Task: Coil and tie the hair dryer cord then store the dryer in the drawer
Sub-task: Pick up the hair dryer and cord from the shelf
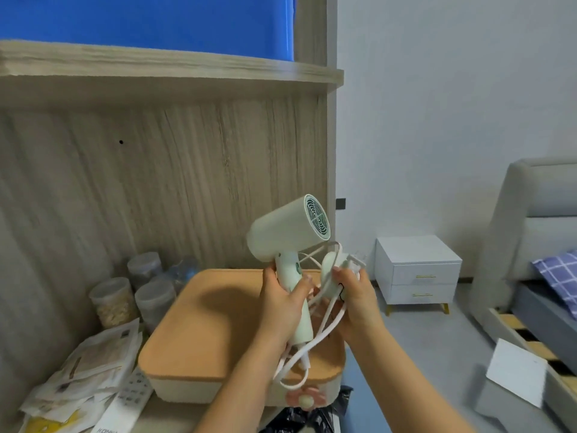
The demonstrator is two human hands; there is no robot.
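Head view is looking down over a wood-grain wall panel [156, 182] filling the ten o'clock part of the frame, with a grey upholstered bed [537, 245] sitting at three o'clock and a white two-drawer nightstand [416, 271] standing beside it against the pale wall. At six o'clock a cream storage box with a tan lid [218, 323] is resting on the bench, and both hands are working just above it. Printed paper packets [87, 370] are lying at eight o'clock of the box, with a white remote [125, 404] leaning against its near-left corner, while clear plastic jars [114, 303] are crowding together at ten o'clock of the box, against the panel. The hair dryer [290, 232] is being held in the air over the lid, its barrel pointing up toward one o'clock so that the grilled rear end is facing the camera. The left hand [284, 303] is wrapping its fingers around the dryer's handle. The right hand [352, 295], just at three o'clock of the left, is closing its fingers on a pale round piece and a gathered bundle of the cord [315, 342], with the plug end showing just above the knuckles. Loose white loops of cord are hanging below the handle, dangling down over the lid's front edge toward six o'clock. A small pink flower-shaped ornament [304, 398] is sitting on the box's front, beneath the lowest loop.
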